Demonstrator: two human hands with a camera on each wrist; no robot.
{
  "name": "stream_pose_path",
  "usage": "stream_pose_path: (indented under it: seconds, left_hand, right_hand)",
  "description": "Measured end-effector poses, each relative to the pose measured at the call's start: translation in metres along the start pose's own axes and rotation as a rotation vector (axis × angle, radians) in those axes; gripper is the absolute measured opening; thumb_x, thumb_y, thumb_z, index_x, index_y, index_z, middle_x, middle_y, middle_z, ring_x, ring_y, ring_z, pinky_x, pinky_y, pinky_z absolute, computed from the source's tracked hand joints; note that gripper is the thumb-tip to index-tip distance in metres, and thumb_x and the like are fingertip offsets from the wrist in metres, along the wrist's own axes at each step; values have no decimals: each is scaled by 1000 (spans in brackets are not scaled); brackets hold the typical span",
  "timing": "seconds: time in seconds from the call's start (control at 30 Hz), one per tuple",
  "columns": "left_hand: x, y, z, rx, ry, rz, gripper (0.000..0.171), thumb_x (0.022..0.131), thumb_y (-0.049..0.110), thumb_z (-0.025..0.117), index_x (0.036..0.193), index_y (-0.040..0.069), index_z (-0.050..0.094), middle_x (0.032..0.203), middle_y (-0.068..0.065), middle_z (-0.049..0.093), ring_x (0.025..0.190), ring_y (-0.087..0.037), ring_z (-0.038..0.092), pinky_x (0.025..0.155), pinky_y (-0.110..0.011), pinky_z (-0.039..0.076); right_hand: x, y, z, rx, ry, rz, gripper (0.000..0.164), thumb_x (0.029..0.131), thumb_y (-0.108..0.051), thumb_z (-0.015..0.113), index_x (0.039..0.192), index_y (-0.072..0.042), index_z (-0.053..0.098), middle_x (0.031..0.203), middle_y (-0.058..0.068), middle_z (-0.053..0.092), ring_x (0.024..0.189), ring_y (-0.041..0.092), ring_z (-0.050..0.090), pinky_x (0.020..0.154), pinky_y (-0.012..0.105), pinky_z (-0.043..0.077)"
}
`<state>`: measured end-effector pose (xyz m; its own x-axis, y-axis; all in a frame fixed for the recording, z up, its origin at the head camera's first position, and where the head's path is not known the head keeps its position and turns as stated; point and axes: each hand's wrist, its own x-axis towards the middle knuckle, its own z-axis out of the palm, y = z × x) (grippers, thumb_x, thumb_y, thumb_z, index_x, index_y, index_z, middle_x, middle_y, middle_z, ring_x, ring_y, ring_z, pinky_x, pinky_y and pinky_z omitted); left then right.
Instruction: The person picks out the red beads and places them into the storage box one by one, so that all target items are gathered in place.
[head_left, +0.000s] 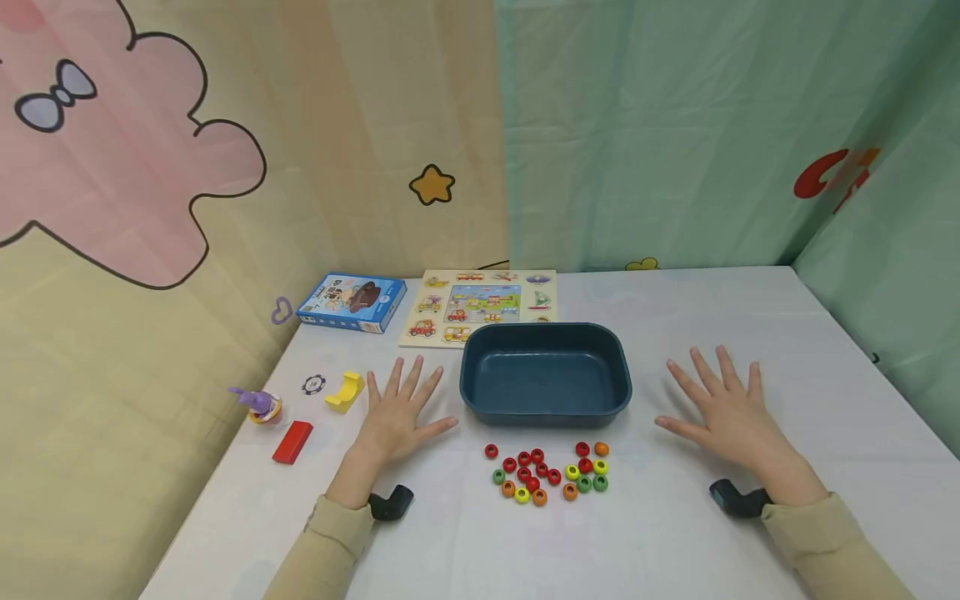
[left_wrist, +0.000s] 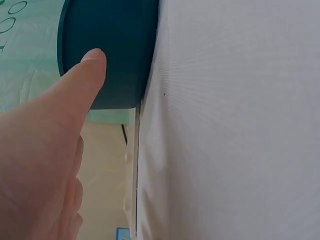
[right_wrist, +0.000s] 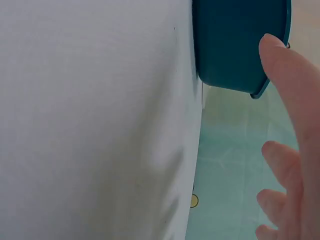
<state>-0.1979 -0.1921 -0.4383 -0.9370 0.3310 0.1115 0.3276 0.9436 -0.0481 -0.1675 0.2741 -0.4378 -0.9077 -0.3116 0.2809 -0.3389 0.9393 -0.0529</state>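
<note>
My left hand [head_left: 396,421] is spread over the white table, fingers straight and holding nothing, just left of a dark blue basin [head_left: 546,421]. To the basin's right, my right hand [head_left: 733,421] is spread the same way, also holding nothing. Red, orange, yellow and green beads [head_left: 524,474] lie scattered in front of the basin, between the two hands. The basin has nothing in it. In the left wrist view the thumb [left_wrist: 92,67] appears in front of the basin wall [left_wrist: 117,30]; the right wrist view shows the other thumb [right_wrist: 277,55] likewise.
Behind the basin lies a wooden picture puzzle board [head_left: 420,329], with a blue box [head_left: 352,302] beside it. At the left are a yellow curved block [head_left: 345,392], a red block [head_left: 292,442], a poker chip [head_left: 314,384] and a small purple-topped toy [head_left: 259,405]. Curtains hang behind the table.
</note>
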Motion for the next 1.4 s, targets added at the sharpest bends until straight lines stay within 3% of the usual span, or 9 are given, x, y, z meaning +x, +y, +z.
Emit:
stream_pose_path:
  seconds: [0.13, 0.27, 0.43, 0.6, 0.7, 0.77, 0.9, 1.2, 1.4]
  left_hand:
    - [0, 0, 0, -73, 22, 26, 85, 74, 78, 27, 143, 30, 13, 149, -7, 6, 133, -32, -5, 99, -65, -2]
    - [2, 1, -1, -255, 52, 66, 83, 77, 73, 36, 143, 30, 10, 149, -6, 7, 134, -30, 3, 102, -60, 4]
    - [5, 14, -1, -698, 53, 62, 75, 81, 51, 55, 142, 34, 14, 149, 4, 5, 134, -23, 11, 103, -55, 16]
    - [10, 34, 8, -1148, 53, 49, 69, 84, 33, 61, 141, 18, 24, 148, -5, 12, 131, -22, 22, 102, -43, 27]
    - [9, 46, 11, -1307, 34, 51, 65, 85, 22, 62, 138, 10, 27, 147, -11, 16, 130, -25, 24, 102, -39, 28]
    - [7, 52, 9, -1340, 30, 54, 61, 85, 18, 62, 136, 6, 30, 146, -13, 17, 130, -26, 23, 103, -38, 27]
    - [5, 58, 4, -1302, 76, 58, 54, 84, 17, 63, 128, 1, 36, 145, -16, 16, 129, -27, 27, 102, -41, 29]
    - [14, 53, 28, -1263, 125, 40, 54, 81, 28, 65, 124, 7, 40, 147, -7, 16, 127, -22, 31, 99, -34, 34]
    - [13, 54, 30, -1282, 149, 57, 51, 82, 23, 65, 123, 5, 41, 147, -9, 16, 127, -23, 31, 99, -33, 34]
  right_hand:
    - [1, -8, -4, 128, -40, -30, 78, 77, -60, 54, 138, -15, 33, 141, 20, 24, 130, 39, 12, 99, 62, 15]
    - [3, -23, -9, 266, -74, -17, 62, 79, -56, 55, 123, -11, 52, 126, 14, 47, 113, 34, 44, 87, 54, 39]
    - [1, -45, -6, 524, -78, -51, 41, 79, -46, 63, 107, -17, 61, 103, -5, 60, 95, 15, 56, 79, 40, 48]
    - [3, -69, 8, 790, -68, -169, 33, 79, -27, 68, 108, -14, 61, 104, -4, 61, 95, 14, 56, 81, 32, 49]
    - [3, -80, 19, 881, -72, -161, 33, 79, -24, 68, 109, -14, 60, 107, -4, 61, 97, 14, 55, 83, 31, 48]
    - [2, -86, 25, 914, -76, -129, 32, 79, -24, 68, 109, -15, 61, 107, -6, 61, 98, 12, 55, 84, 30, 47]
    - [2, -92, 34, 939, -76, -72, 29, 79, -26, 68, 107, -17, 62, 105, -10, 61, 98, 8, 54, 83, 27, 47]
    - [5, -96, 46, 917, -58, -55, 30, 77, -30, 69, 104, -17, 64, 101, -14, 61, 92, 6, 55, 79, 27, 48]
    - [8, -101, 45, 905, -76, -46, 30, 76, -29, 70, 102, -16, 65, 97, -12, 63, 87, 5, 56, 77, 26, 49]
